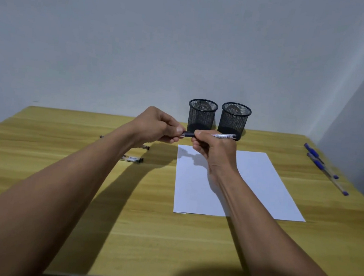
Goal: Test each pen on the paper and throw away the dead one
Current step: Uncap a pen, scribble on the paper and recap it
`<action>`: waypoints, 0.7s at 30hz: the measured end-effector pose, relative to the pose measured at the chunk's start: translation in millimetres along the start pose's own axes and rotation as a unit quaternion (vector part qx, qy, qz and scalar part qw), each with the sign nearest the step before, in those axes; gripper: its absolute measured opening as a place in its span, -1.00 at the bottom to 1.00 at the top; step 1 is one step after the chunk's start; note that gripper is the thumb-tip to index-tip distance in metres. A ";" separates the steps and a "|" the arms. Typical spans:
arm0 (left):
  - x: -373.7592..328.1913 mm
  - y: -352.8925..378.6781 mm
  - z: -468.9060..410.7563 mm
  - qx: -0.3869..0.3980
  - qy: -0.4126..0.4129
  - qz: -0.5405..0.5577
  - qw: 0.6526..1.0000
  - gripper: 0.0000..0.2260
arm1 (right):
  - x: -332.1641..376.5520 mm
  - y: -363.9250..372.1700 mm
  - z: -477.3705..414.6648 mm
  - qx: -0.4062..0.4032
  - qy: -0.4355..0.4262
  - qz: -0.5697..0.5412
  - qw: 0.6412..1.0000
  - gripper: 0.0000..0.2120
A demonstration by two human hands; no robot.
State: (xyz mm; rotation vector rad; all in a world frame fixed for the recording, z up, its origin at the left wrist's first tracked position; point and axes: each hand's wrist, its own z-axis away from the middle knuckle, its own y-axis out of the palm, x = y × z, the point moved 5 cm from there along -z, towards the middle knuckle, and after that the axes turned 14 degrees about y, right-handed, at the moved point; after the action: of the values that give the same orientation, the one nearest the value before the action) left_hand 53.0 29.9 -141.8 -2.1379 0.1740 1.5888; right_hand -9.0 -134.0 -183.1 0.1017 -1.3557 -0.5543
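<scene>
Both hands hold one black-capped pen (222, 136) level above the far edge of the white paper (258, 186). My left hand (158, 126) pinches the dark cap end. My right hand (214, 150) grips the clear barrel, whose other end sticks out to the right. Two black pens (133, 159) lie on the wooden table left of the paper, partly hidden under my left forearm. Blue pens (325, 169) lie near the table's right edge. A faint mark shows at the paper's top left corner.
Two black mesh cups (201, 115) (235, 119) stand side by side at the back of the table (67, 132), right behind my hands. A grey wall rises behind the table and along the right side.
</scene>
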 end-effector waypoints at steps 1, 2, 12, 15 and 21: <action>-2.0 0.7 -1.6 -0.010 0.021 -0.013 1.000 -0.89 | 0.2 -0.9 -1.2 -0.005 0.002 -0.011 1.000 -0.93; -2.1 1.3 -3.0 -0.015 0.028 -0.017 0.999 -0.89 | 0.1 -1.3 -2.1 -0.007 0.006 -0.021 1.000 -0.92; -5.0 -0.9 -3.3 -0.029 0.040 -0.024 0.999 -0.89 | 2.3 1.6 -3.1 -0.001 0.000 -0.021 1.000 -0.94; -5.6 0.8 -2.9 -0.033 0.055 -0.014 0.998 -0.90 | 3.3 2.5 -3.8 0.031 0.003 0.001 0.999 -0.98; 4.9 -3.3 -1.4 -0.007 -0.049 0.041 0.998 -0.93 | 2.3 6.2 -6.5 0.021 0.011 0.013 1.000 -0.94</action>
State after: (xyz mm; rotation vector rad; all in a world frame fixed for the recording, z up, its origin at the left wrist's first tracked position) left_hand 57.0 33.0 -145.1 -2.0830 0.2223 1.7418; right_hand -0.7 -131.1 -180.2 0.1228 -1.3455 -0.5019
